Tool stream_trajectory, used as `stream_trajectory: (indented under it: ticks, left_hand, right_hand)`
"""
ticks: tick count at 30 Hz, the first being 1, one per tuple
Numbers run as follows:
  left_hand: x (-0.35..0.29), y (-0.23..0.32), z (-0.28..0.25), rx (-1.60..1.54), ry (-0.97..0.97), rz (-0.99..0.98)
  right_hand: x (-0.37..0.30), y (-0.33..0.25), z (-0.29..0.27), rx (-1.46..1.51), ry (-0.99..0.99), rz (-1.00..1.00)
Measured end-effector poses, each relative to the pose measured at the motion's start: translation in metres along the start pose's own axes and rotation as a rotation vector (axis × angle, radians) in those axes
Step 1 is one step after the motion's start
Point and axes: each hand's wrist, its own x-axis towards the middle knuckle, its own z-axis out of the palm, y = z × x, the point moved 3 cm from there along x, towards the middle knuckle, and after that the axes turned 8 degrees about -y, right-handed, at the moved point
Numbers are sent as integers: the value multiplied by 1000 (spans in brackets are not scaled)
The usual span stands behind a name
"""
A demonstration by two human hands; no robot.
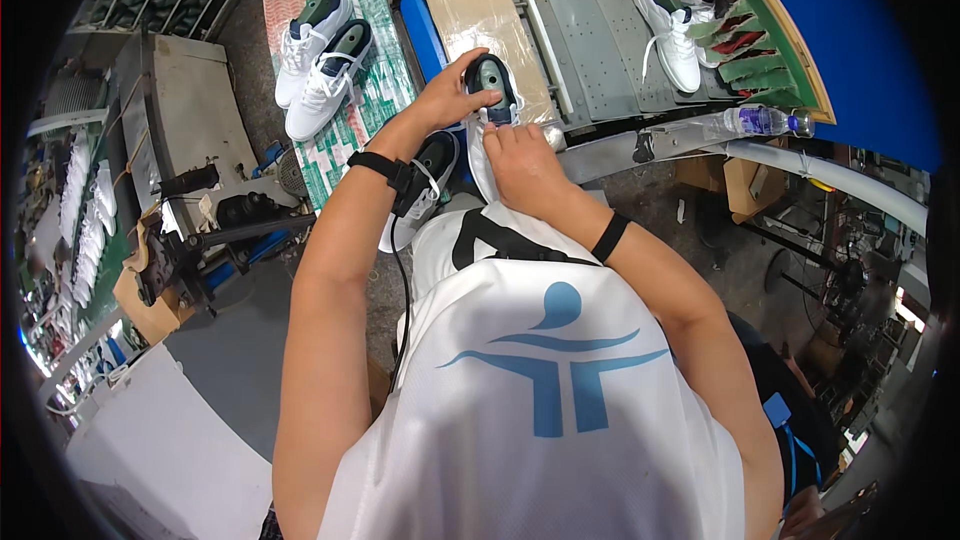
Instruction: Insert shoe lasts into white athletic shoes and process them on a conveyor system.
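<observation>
In front of me a white sneaker (479, 162) with a dark collar and a grey-green insole is held in both hands. My left hand (452, 92) is closed on its heel end, the thumb reaching over the collar opening. My right hand (524, 168) has its fingers bent in a pinch at the tongue and lace area; the hand hides most of the upper, so the exact spot gripped does not show. A second white sneaker (432, 172) with a dark collar and white laces rests just beside my left wrist, partly covered by the forearm.
Two white sneakers (322, 65) lie on a printed red-and-green covered board (385, 70) at left. A wrapped brown pad (470, 0) borders a metal-plate conveyor (590, 40). More white sneakers (672, 40) sit before green strip flaps (755, 70). A plastic bottle (765, 121) lies on the rail.
</observation>
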Motion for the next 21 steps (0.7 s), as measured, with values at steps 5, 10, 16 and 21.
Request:
stream_trajectory:
  ticks: [5,10,16,21]
  left_hand:
    - [-1,-16,1,-48,34,60]
    - [3,0,4,-154,-51,15]
    - [6,-13,5,-117,-3,13]
    - [26,-9,24,96,168,-133]
  right_hand:
    - [-18,5,-25,575,-155,208]
    - [7,-24,-11,954,-226,219]
    - [-29,8,-29,846,-164,274]
    - [-38,47,-12,453,22,264]
